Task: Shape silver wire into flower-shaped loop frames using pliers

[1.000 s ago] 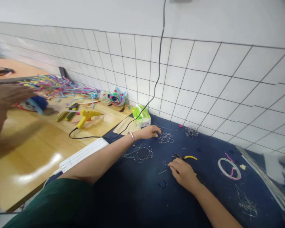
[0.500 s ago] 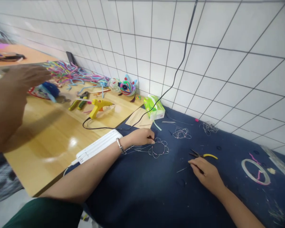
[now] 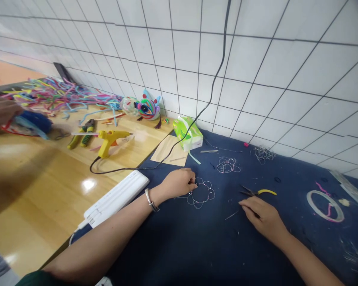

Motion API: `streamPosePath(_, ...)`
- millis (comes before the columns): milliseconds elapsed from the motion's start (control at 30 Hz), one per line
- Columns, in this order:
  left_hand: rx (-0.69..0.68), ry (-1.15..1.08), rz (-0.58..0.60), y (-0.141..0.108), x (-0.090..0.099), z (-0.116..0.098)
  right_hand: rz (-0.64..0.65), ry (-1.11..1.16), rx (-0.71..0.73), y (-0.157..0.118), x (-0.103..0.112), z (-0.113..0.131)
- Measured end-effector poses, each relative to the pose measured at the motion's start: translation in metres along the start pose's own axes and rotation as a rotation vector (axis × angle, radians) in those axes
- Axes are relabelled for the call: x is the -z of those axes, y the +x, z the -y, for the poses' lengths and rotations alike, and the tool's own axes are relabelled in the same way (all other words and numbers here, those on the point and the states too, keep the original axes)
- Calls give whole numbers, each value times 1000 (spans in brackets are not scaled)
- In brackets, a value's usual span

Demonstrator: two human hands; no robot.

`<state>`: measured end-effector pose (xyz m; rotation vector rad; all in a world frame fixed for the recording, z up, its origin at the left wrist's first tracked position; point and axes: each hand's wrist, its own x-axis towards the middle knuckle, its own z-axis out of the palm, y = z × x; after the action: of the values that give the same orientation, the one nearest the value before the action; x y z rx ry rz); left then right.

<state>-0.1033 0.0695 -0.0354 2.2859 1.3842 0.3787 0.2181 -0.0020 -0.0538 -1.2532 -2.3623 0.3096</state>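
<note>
Near the center of the frame, the left hand [image 3: 179, 183], fingers curled, touches the edge of the wire flower [image 3: 201, 193], while to its right the right hand [image 3: 261, 214], fingers bent loosely together, rests beside the yellow-handled pliers [image 3: 258, 192], its grip unclear.

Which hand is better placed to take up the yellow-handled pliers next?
Right, I'd say: the right hand lies right beside the pliers, while the left hand is farther off, at the edge of the flower-shaped wire.
</note>
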Motion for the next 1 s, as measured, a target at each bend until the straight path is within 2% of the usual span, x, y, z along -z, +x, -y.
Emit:
streamPosePath(133, 2, -39, -37, -1, -4, -6, -1, 4, -6, 0, 1, 3)
streamPosePath(233, -30, -174, -42, -3, -5, -9, -44, 22, -31, 0, 2, 11)
streamPosePath(367, -46, -411, -12, -5, -9, -9, -132, 71, -167, 6, 2, 30)
streamPosePath(500, -94, -637, 69, -5, -12, -10, -34, 228, -359, 28, -3, 52)
streamPosePath(600, -134, -706, 101, -7, -13, -14, 19, 535, -474, 48, -10, 66)
streamPosePath(733, -119, -764, 162, -10, -10, -18, 70, 696, -465, 64, -18, 78)
streamPosePath(1000, -65, -823, 277, -11, -8, -10, -44, 758, -536, 69, -26, 79)
